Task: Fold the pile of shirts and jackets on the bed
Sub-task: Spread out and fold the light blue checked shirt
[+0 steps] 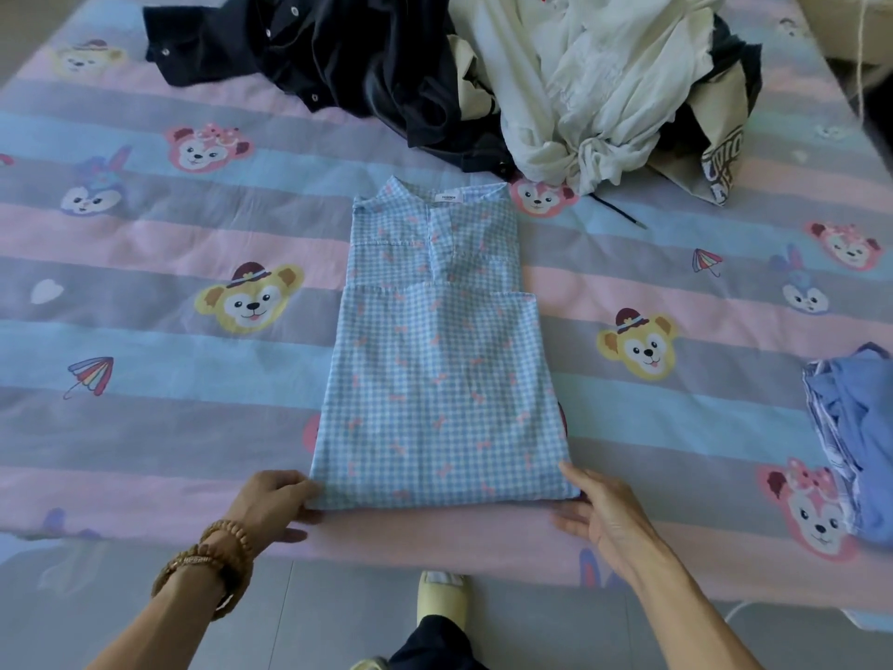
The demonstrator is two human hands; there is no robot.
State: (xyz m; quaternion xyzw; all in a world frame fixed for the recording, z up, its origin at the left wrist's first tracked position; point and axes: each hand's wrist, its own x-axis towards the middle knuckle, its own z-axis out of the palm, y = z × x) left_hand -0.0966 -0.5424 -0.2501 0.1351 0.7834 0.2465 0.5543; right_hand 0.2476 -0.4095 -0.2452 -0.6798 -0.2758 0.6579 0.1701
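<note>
A blue-and-white checked shirt [437, 360] with small pink bows lies flat on the bed, its sides folded in, collar pointing away from me. My left hand [275, 498] pinches its near left corner, thumb under the hem. My right hand [599, 512] holds the near right corner, fingers slid under the edge. At the far side lies the unfolded pile: a dark navy jacket [333, 55], a cream-white shirt [589, 79] and a beige printed garment [720, 152].
The bed [145, 234] has a striped pink, blue and grey sheet with cartoon animals. A folded blue garment [855, 437] lies at the right edge. Grey floor and my slippered foot [442, 602] are below the bed's near edge.
</note>
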